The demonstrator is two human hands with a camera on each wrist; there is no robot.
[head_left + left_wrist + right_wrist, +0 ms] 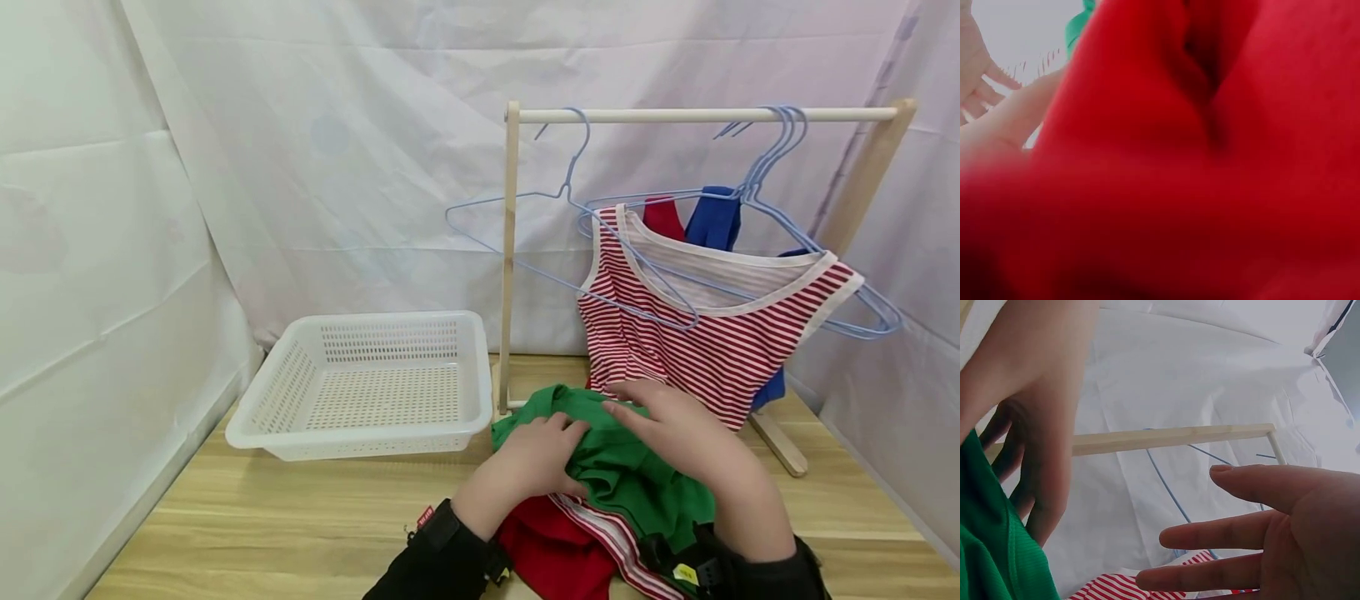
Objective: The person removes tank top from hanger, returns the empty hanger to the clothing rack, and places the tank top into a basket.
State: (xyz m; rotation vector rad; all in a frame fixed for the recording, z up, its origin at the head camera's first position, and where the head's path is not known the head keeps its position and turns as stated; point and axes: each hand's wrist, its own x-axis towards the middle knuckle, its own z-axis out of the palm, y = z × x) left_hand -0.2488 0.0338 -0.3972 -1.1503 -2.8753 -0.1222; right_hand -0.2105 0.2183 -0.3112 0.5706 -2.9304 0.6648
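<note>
- Green cloth (637, 475) lies in a crumpled heap on the wooden table (262, 517), before the clothes rack, under and between the 2 hands.
- Left hand (534, 458): it rests on the near left part of the green cloth, fingers gently bent and a little apart, thumb set off from them.
- Right hand (678, 429): spread, thumb well away from the fingers, held just over the green cloth's right side and gripping nothing.
- Red cloth (555, 546) lies at the green heap's near side, by the left wrist, with 1 red-and-white striped band (603, 527) along it; red blurs most of the left wrist view.
- White basket (356, 439), slotted plastic, stands left of the rack.
- Wooden clothes rack (675, 116): 1 bare blue hanger (573, 164) hangs near its left end, and more hangers (753, 183) bunch toward the right.
- Red-and-white striped top (690, 350) hangs there, with blue cloth (712, 221) behind it.
</note>
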